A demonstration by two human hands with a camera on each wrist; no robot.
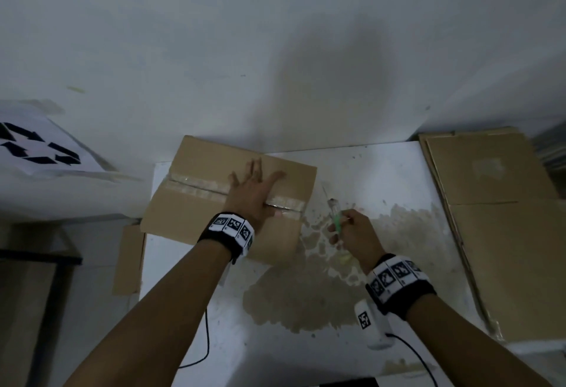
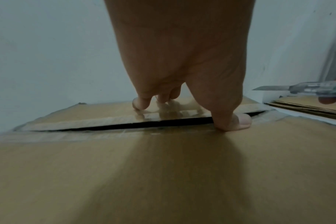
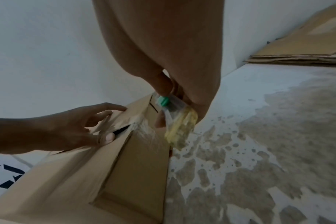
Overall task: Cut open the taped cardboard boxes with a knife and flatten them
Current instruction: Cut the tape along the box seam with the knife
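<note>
Left hand splayed flat on box, right hand gripping knife.

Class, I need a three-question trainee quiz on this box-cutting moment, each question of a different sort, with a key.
1. True or false: the top seam of the box is already slit open.
2. Which hand holds the knife? A) left B) right C) neither
3. Fill in: the left hand rests spread on the ____.

Key: 1 true, a dark gap shows along the tape. 2 B, the right hand grips it, blade out, clear of the box. 3 box.
</note>
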